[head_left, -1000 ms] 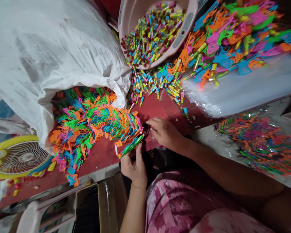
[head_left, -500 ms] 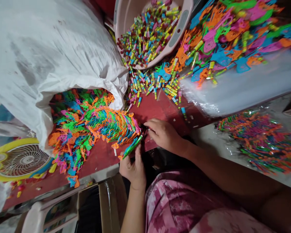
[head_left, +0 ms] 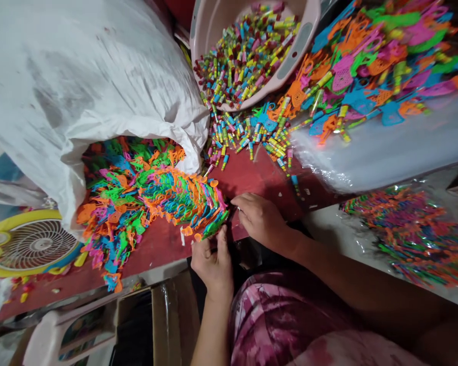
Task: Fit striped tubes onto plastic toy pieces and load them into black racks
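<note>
Red worktop [head_left: 252, 173], crowded with small bright plastic toys, seen from above. A white sack [head_left: 130, 76] lies open at the left, a heap of orange, green, blue and pink pieces [head_left: 116, 203] spilling from its mouth. Beside the heap, an overlapping row of pieces [head_left: 187, 198] reaches toward two bare hands. The left hand [head_left: 213, 267] is at the row's near end, thumb and forefinger apart at its edge; their grip cannot be told. The right hand [head_left: 261, 221] is just beside the row's end, fingers bent and close together; what they pinch is unclear. Behind, a pink basin [head_left: 282, 76] holds small multicoloured tubes [head_left: 244, 61].
</note>
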Demonstrator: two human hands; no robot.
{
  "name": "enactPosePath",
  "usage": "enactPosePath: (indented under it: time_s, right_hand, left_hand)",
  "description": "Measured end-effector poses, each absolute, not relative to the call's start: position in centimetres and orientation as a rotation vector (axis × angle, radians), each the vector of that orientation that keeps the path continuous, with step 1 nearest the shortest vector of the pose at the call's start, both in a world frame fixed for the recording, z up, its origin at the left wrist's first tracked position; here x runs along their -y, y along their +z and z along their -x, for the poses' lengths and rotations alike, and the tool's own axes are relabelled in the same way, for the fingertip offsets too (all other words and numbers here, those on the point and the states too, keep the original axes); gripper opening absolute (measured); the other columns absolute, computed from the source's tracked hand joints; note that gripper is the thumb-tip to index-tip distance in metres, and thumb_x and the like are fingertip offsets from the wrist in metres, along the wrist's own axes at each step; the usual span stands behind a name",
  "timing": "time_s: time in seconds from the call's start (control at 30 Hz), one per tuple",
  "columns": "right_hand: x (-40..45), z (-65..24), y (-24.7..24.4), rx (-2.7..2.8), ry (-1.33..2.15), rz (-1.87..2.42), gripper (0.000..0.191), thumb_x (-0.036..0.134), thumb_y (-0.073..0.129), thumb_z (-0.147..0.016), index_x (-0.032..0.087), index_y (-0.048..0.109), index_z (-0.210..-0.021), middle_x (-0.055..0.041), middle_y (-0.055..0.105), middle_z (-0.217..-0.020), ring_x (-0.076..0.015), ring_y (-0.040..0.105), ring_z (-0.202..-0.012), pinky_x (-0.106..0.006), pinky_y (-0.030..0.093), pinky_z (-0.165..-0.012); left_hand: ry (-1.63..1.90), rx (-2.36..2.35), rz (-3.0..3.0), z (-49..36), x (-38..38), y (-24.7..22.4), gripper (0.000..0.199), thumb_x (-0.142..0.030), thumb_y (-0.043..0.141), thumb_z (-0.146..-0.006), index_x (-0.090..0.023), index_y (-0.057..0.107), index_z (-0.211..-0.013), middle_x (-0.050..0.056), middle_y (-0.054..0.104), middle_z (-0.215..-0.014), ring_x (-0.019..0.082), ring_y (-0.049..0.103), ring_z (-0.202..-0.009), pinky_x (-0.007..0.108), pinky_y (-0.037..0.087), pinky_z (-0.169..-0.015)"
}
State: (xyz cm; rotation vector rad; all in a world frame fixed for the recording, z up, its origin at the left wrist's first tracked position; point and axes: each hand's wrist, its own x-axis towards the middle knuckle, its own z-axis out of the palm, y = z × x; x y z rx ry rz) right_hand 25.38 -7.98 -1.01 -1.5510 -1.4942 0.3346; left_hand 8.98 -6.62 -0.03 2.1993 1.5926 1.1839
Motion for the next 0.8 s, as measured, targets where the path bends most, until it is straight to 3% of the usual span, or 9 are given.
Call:
enactPosePath:
  time_s: [0.2,0.37,0.47,0.57,0.67,0.8]
  right_hand:
    - [8.3,-24.7,-0.6,1.501,0.281,1.582,0.028,0.002,0.047,-0.083,0.016,0.064,-0.100,-0.0110,0.067,-0.099,-0.0239,0.060,-0.098,-0.037,0.048,-0.091]
    - [10.1,-28.4,0.1,1.464,0.280,1.509,0.035,0.006,0.051,-0.081,0.019,0.064,-0.111,-0.0072,0.070,-0.105,-0.0184,0.064,-0.099,-0.030,0.050,-0.089]
    - [11.5,-34.8,0.9,1.236,0.076,1.696,0.029,0.013,0.049,-0.086,0.022,0.067,-0.108,-0.0053,0.071,-0.101,-0.0176,0.065,-0.091,-0.030,0.050,-0.082]
    - [12.0,-41.9,1.8,0.984,-0.095,2.020,0.018,0.027,0.053,-0.088,0.021,0.069,-0.092,-0.0045,0.071,-0.089,-0.0187,0.063,-0.079,-0.029,0.045,-0.070]
    - [11.2,-46.6,2.6,0.770,-0.055,2.402,0.028,0.041,0.053,-0.088,0.019,0.069,-0.086,-0.0072,0.070,-0.081,-0.0213,0.062,-0.075,-0.028,0.038,-0.062]
    - [9.7,-47.8,3.1,0.752,-0.009,2.656,0.036,0.049,0.056,-0.085,0.017,0.071,-0.093,-0.0139,0.071,-0.090,-0.0233,0.062,-0.079,-0.030,0.034,-0.061]
  left_hand:
    - [1.081,-1.628,-2.195,-8.4,6.5,-0.8,0.035,-0.053,0.063,-0.084,-0.020,0.066,-0.072,0.002,0.068,-0.068,0.016,0.061,-0.063,0.028,0.048,-0.065]
    - [0.999,-1.794,-2.255,-7.8,5.7,-1.2,0.042,-0.061,0.065,-0.077,-0.022,0.056,-0.064,0.002,0.059,-0.061,0.021,0.056,-0.061,0.031,0.043,-0.060]
    - [0.871,-1.854,-2.404,-7.8,5.2,-1.2,0.047,-0.066,0.062,-0.073,-0.024,0.045,-0.062,0.002,0.050,-0.060,0.024,0.053,-0.063,0.033,0.039,-0.061]
    - [0.803,-1.856,-2.485,-8.1,5.1,-1.3,0.043,-0.064,0.053,-0.078,-0.024,0.042,-0.066,0.003,0.049,-0.067,0.026,0.053,-0.070,0.036,0.039,-0.067]
    - [0.823,-1.853,-2.446,-8.4,5.3,-1.5,0.037,-0.058,0.049,-0.080,-0.023,0.045,-0.069,0.003,0.051,-0.070,0.026,0.053,-0.073,0.040,0.040,-0.074]
    - [0.815,-1.853,-2.422,-7.6,5.3,-1.7,0.028,-0.047,0.050,-0.080,-0.022,0.050,-0.067,0.003,0.049,-0.064,0.027,0.053,-0.072,0.040,0.039,-0.076]
